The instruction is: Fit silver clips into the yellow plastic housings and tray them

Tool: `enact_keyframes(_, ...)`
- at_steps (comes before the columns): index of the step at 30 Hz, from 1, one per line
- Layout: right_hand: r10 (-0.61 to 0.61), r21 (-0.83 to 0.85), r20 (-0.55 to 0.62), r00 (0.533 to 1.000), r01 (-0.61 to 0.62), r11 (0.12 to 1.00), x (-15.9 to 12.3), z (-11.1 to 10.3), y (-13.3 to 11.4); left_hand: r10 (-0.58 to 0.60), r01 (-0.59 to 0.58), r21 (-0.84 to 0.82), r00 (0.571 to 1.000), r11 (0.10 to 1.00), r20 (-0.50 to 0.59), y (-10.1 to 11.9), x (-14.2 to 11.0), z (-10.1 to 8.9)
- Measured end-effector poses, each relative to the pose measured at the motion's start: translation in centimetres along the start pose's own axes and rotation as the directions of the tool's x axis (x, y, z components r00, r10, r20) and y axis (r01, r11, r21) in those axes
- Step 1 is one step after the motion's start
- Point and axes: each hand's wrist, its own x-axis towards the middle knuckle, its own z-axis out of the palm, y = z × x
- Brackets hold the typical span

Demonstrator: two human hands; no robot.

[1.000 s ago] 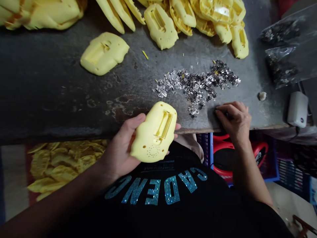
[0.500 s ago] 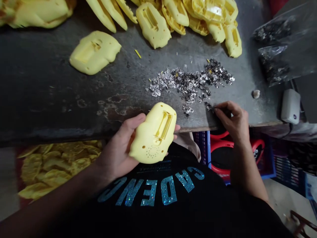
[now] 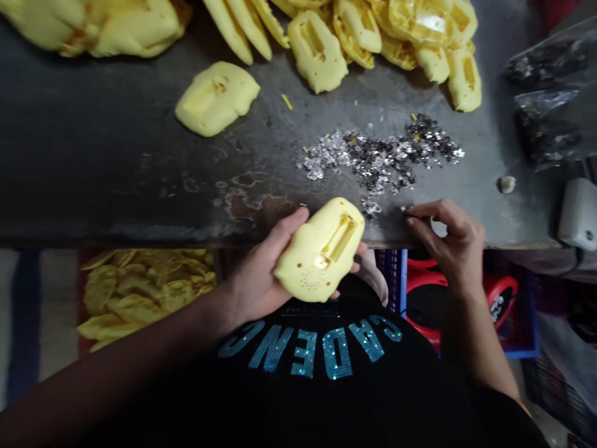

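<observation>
In my left hand (image 3: 270,267) lies a yellow plastic shell (image 3: 303,264), gripped by its edge with the thumb on top and the fingers underneath. Its outer face is up, showing an open battery slot, a few screw holes and a patch of tiny speaker holes. My right hand (image 3: 450,239) is at the table's front edge, thumb and forefinger pinched on a small metal piece (image 3: 407,210). Just beyond both hands spreads a loose heap of small silvery metal pieces (image 3: 380,158).
Another yellow shell (image 3: 217,99) lies on the dark table (image 3: 116,168), with several more piled along the back (image 3: 319,53). Clear bags of metal pieces (image 3: 548,124) and a white device (image 3: 578,214) are at right. Below the edge are yellow parts (image 3: 144,292) and a blue crate (image 3: 527,339) with red items.
The view has shifted left, so the table things appear farther right. My right hand has drawn slightly back from the stray metal pieces, its pinch closed. The left hand still holds the shell.
</observation>
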Motion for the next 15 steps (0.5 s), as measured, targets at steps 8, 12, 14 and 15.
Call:
enact_keyframes(8, -0.328, 0.254, 0.031, 0.944, 0.31, 0.916, 2.1, 1.4, -6.8, 0.073, -0.065, -0.068, 0.989, 0.996, 0.129, -0.8, 0.3, 0.1)
enact_keyframes(12, -0.418, 0.15, 0.061, 0.907, 0.405, 0.902, 2.6, 1.7, -7.3, 0.095, -0.09, -0.034, 0.981, 0.995, 0.17, -0.8, -0.2, -0.1)
enact_keyframes(14, -0.448, 0.099, 0.088, 0.89, 0.439, 0.893, 2.7, 1.5, -7.3, 0.087, -0.086, -0.014, 0.98, 0.996, 0.18, -0.7, -0.3, -0.3)
enact_keyframes(15, -0.463, 0.079, 0.098, 0.881, 0.457, 0.886, 2.7, 1.4, -7.3, 0.081, -0.081, -0.009, 0.98, 0.997, 0.183, -0.7, -0.4, -0.3)
